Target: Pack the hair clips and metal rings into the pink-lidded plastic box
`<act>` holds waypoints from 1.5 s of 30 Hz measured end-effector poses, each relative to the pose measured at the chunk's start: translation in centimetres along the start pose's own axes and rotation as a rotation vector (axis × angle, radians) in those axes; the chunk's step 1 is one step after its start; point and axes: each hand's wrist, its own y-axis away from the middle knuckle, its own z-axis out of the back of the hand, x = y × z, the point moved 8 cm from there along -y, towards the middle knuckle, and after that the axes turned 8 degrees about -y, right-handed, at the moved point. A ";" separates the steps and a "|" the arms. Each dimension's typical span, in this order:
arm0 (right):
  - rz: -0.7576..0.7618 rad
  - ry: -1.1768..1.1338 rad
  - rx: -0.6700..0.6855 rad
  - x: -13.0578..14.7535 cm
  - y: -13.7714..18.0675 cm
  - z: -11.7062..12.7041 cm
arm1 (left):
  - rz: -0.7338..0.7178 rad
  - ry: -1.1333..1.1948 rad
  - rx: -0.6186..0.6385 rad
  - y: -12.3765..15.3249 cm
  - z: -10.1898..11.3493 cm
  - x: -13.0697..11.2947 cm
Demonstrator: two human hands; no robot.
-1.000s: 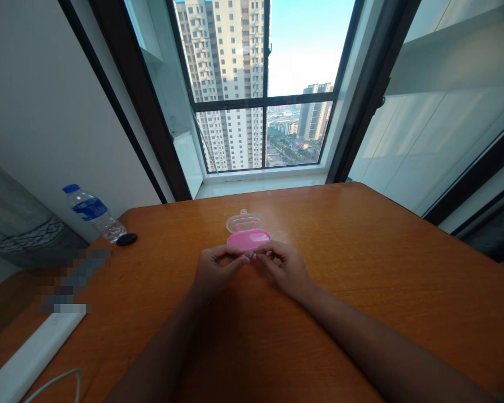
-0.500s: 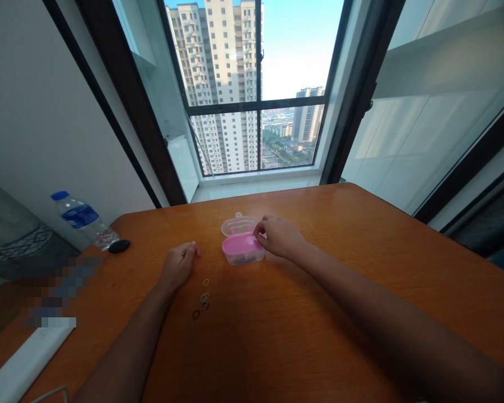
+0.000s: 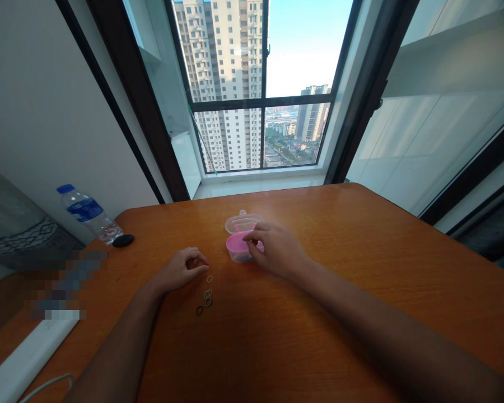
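Two hands at the tabletop (image 3: 361, 235): left hand (image 3: 180, 270), fingers (image 3: 195, 258) curled narrow beside rubber bands (image 3: 207, 294), any hold hidden; right hand (image 3: 275, 250), fingers (image 3: 256, 228) arched wide over a pink plastic box (image 3: 234, 252), lid (image 3: 240, 223) folded back clear.

left hand (image 3: 181, 271) curled loosely on the wooden tabletop (image 3: 252, 347), right hand (image 3: 275, 251) arched with fingers pointing down further forward, both arms reaching in from the near edge.

Orange-brown wood-grain table top (image 3: 353, 313) carries one open pink plastic box with clear hinged lid (image 3: 235, 251), small dark rubber rings (image 3: 207, 295) beside it, one flat black oval disc (image 3: 123, 240)
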 end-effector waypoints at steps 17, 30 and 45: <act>-0.091 -0.088 0.323 5.1 0.9 -12.3 | -0.138 -0.018 0.159 0.4 -1.1 -3.0; -0.088 -0.029 0.343 4.1 1.8 -10.8 | 0.026 0.082 0.122 0.2 -1.5 -2.2; -0.303 -0.471 0.155 -2.0 4.7 -7.5 | 0.065 0.455 0.107 -0.1 -2.7 -3.7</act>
